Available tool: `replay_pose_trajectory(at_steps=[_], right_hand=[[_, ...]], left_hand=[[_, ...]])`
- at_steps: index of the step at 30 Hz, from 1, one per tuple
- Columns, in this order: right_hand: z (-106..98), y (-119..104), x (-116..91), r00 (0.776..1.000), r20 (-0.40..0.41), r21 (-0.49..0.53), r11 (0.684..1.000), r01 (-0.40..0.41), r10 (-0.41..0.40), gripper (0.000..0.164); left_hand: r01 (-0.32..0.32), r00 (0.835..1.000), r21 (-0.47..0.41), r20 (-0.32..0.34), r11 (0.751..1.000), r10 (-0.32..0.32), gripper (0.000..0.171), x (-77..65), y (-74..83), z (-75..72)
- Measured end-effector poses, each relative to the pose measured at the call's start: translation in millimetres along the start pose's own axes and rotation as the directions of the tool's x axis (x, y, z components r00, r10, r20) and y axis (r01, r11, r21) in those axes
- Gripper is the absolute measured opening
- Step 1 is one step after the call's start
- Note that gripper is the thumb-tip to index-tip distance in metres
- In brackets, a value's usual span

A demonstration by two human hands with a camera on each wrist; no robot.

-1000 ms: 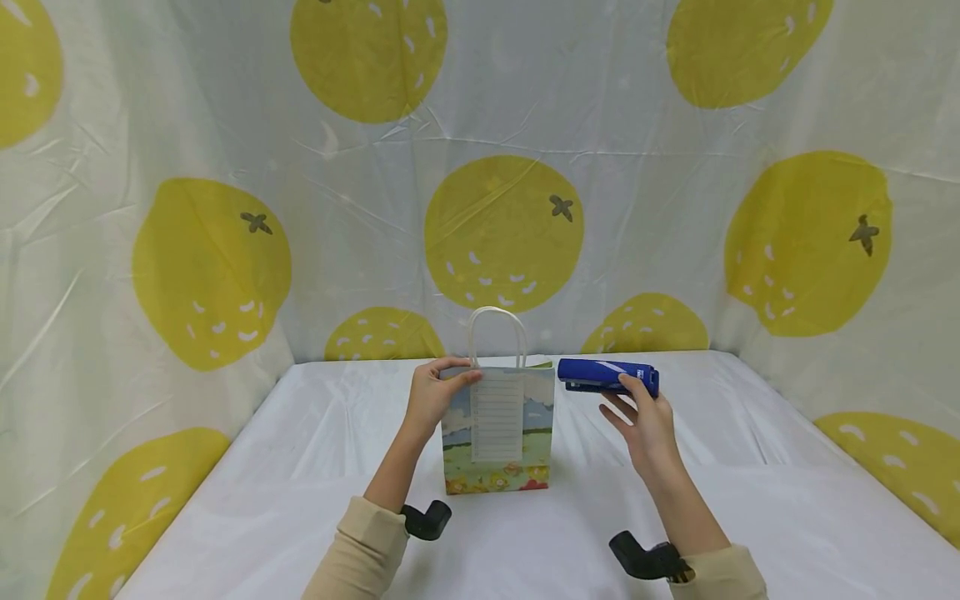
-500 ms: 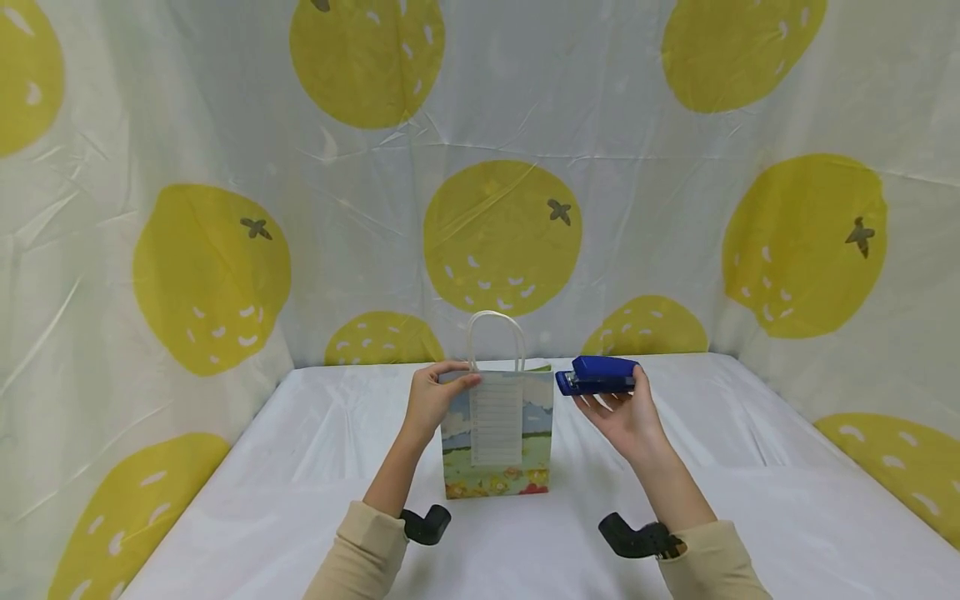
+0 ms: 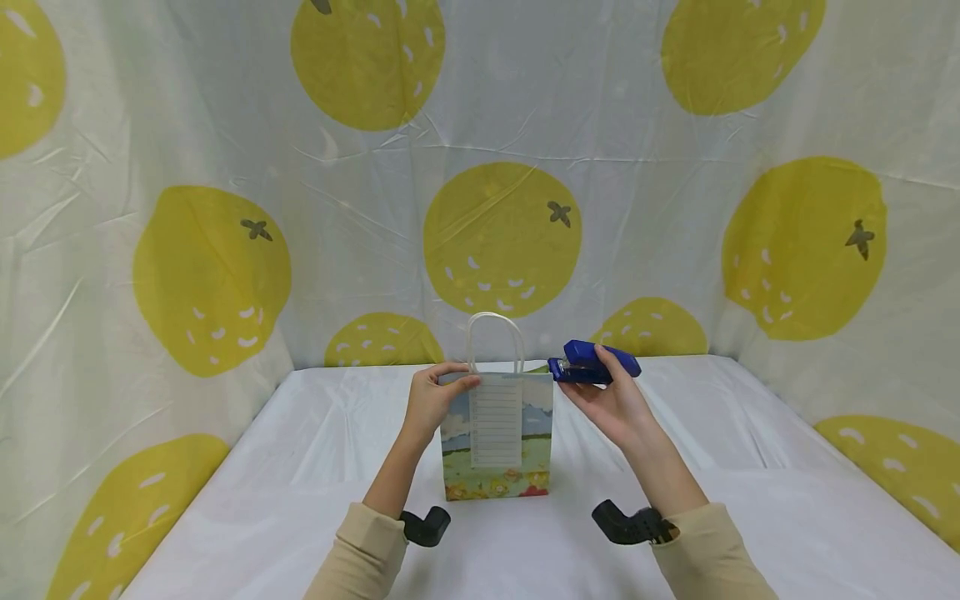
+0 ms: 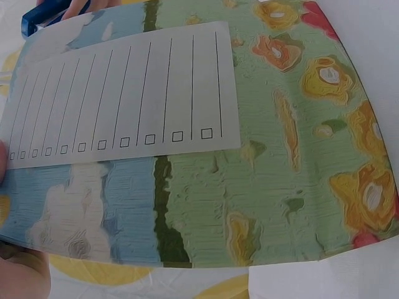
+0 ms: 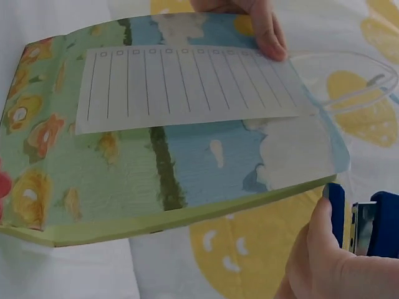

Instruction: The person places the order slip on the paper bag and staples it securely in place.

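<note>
A small paper gift bag point(image 3: 537, 429) with a painted flower-meadow print stands upright on the table, its white handle point(image 3: 519, 337) looping above the rim. Against its front lies a lined checklist slip point(image 3: 496, 425). My left hand point(image 3: 433, 398) pinches the bag's top left edge and the slip's upper corner, thumb in front. With my right hand point(image 3: 618, 407) I grip a blue stapler point(image 3: 588, 375) at the bag's top right corner, its nose pointing left and its arms apart. In the right wrist view the stapler point(image 5: 336, 215) is close to the bag's rim.
A white cloth covers the table point(image 3: 300, 467). Behind and at both sides hangs a white curtain point(image 3: 360, 217) printed with yellow lemons. Black camera mounts point(image 3: 426, 527) sit on both wrists.
The stapler has been turned in my right hand so its nose faces the bag, and moved left and slightly up to the bag's top right corner. My left hand keeps its place.
</note>
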State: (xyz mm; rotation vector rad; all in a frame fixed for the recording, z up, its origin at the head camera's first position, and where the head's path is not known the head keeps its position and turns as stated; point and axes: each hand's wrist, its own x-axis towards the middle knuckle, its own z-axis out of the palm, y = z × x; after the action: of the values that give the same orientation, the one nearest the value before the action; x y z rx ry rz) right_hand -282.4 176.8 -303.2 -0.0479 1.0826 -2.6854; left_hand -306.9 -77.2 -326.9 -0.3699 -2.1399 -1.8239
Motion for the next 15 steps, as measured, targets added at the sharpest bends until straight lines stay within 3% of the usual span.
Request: replay_pose_trajectory(at_steps=[15], right_hand=[[24.0,-9.3,10.4,0.993,-0.024,-0.092,0.99,0.109,-0.112,0.073]], left_hand=[[-0.006,1.0,-0.018,0.011,1.0,0.006,0.029,0.3,-0.4,0.0]])
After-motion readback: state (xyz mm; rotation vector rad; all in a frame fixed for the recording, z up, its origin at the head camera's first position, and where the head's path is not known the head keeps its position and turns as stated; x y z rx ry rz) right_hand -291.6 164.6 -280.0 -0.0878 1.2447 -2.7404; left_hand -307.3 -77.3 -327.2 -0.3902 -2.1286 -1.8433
